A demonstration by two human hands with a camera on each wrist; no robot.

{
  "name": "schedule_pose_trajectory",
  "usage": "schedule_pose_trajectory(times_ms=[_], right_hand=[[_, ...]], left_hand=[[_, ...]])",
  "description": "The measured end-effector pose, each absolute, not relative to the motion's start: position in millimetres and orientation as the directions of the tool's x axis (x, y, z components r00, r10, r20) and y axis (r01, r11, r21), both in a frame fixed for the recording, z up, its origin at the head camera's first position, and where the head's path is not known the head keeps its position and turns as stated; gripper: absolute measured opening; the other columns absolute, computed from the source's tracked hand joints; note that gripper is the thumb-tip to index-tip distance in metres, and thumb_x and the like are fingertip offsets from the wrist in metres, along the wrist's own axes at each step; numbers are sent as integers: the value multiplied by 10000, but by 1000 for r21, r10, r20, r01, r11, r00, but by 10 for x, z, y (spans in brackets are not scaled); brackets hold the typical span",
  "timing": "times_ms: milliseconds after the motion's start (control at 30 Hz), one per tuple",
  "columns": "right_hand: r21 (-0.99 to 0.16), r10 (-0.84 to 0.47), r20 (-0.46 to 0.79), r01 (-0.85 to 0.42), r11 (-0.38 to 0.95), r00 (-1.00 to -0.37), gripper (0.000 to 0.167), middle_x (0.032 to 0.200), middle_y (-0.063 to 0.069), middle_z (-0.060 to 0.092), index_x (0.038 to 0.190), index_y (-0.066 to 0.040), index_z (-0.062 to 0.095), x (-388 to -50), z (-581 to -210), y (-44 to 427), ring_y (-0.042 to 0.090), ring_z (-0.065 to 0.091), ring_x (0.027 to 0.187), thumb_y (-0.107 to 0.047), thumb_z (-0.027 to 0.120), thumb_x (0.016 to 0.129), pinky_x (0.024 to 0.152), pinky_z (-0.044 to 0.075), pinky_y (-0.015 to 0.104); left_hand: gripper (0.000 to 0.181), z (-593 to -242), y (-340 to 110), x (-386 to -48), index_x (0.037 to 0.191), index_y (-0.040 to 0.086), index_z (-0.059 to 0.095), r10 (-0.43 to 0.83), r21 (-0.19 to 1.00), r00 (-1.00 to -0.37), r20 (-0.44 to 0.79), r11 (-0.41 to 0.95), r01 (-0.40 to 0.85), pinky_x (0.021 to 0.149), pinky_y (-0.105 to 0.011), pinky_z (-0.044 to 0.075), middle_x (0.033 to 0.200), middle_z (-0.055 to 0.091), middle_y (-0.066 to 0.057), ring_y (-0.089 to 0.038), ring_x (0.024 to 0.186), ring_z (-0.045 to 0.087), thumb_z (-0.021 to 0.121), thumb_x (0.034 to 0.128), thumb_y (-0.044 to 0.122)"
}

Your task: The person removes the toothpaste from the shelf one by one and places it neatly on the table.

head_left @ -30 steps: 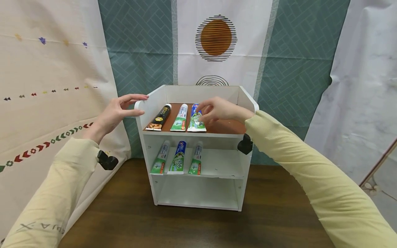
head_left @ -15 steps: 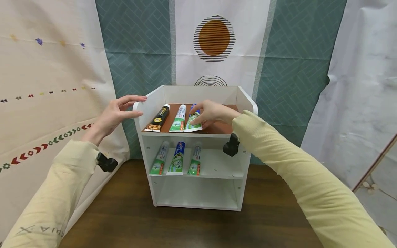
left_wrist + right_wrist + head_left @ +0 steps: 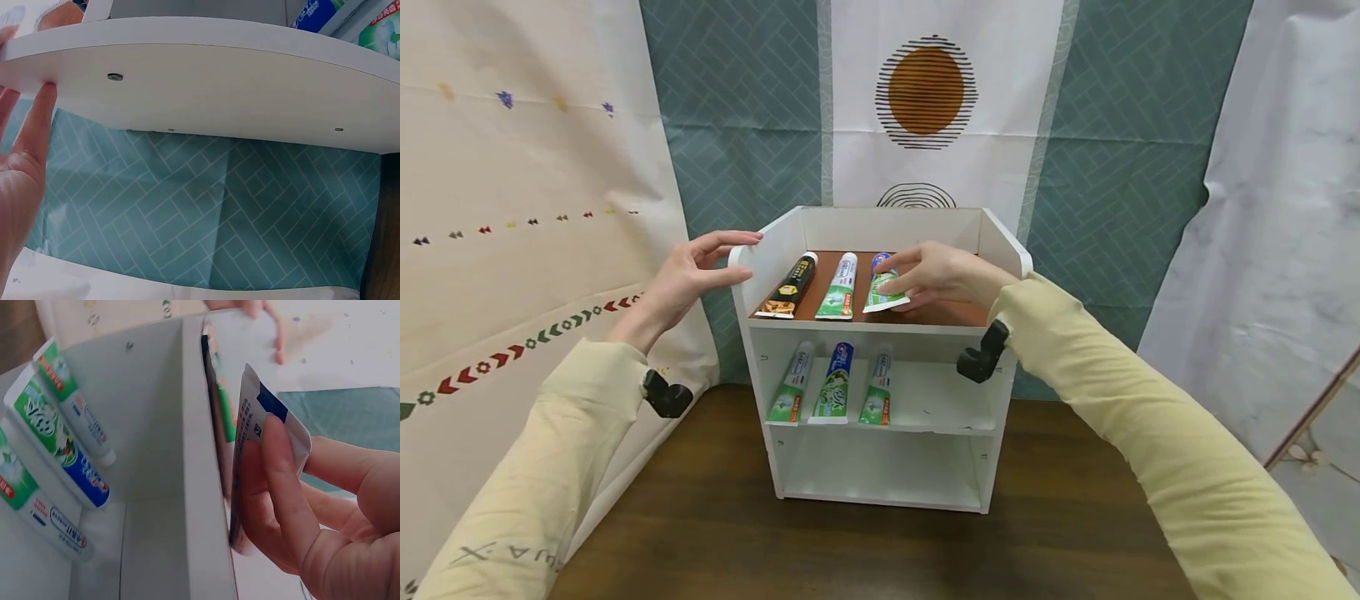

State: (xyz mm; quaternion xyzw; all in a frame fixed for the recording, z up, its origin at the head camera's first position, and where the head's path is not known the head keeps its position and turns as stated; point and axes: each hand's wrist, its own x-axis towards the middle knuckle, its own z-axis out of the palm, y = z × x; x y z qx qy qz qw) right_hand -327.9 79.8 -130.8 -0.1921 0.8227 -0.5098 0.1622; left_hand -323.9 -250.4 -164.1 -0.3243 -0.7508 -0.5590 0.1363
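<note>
the right hand (image 3: pixel 943 271) pinches a green-and-blue toothpaste tube (image 3: pixel 883 302) on the top board of the white shelf (image 3: pixel 891 227), right of the board's middle. its fingers are closed on the tube near the flat end, which stands tilted up; whether the cap end touches the board i cannot tell. the left hand (image 3: pixel 688 275) rests on the shelf's left side panel, fingers fairly straight and parted, holding no tube. left of the held tube on the top board lie a white-and-green tube (image 3: pixel 838 287) and a black tube (image 3: pixel 792 287); three more tubes (image 3: pixel 832 383) lie on the board below. the held tube should be light, soft-walled and a bit slick, hard to break; a gentle grip across the broad body suits it, since squeezing would dent it.
</note>
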Motion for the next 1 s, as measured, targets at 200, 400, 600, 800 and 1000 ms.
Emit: schedule_pose_trajectory(times_ms=[200,400,600,800,1000], right_hand=[[-910,-430,-34,-149,386,-902,479,1255,87,392,1265,-87,533,-3209,-1236,901,173,445,738,-67,677,809,656,474,256],[-916,-399,9,-168,365,-917,486,1191,118,445,1274,-101,526,-3117,-1097,1024,205,486,771,-69,674,812,664,469,258],[-933,-390,25,-161,321,-920,492,1177,129,461,1289,-116,504,-3025,-923,1196,217,549,816,-71,661,825,700,469,265],[-959,-399,15,-126,253,-917,527,1201,139,426,1326,-82,452,-2998,-822,1393,208,564,852,-40,639,834,784,451,311],[-979,-368,3,-77,188,-930,557,1259,133,358,1334,-56,434,-2951,-780,1604,254,506,972,-20,646,821,825,434,360]], left_hand=[[401,-1656,-2493,-3257,1197,29,568,339,736,-732,591,144,661,930,-420,267,1283,476,-74,-221,1218,350,659,808,6],[407,-1671,-2497,-3270,1204,28,563,348,734,-722,598,124,667,954,-443,234,1292,468,-80,-219,1229,335,650,809,-16],[404,-1680,-2512,-3265,1195,17,564,352,729,-708,613,95,678,986,-441,188,1278,480,-93,-223,1250,303,643,803,-43],[406,-1672,-2521,-3256,1202,27,562,350,734,-716,604,108,671,985,-446,189,1283,478,-77,-248,1259,278,640,809,-34],[437,-1689,-2513,-3261,1230,48,545,364,741,-723,587,119,661,990,-445,164,1303,460,-61,-255,1268,253,638,810,-34]])
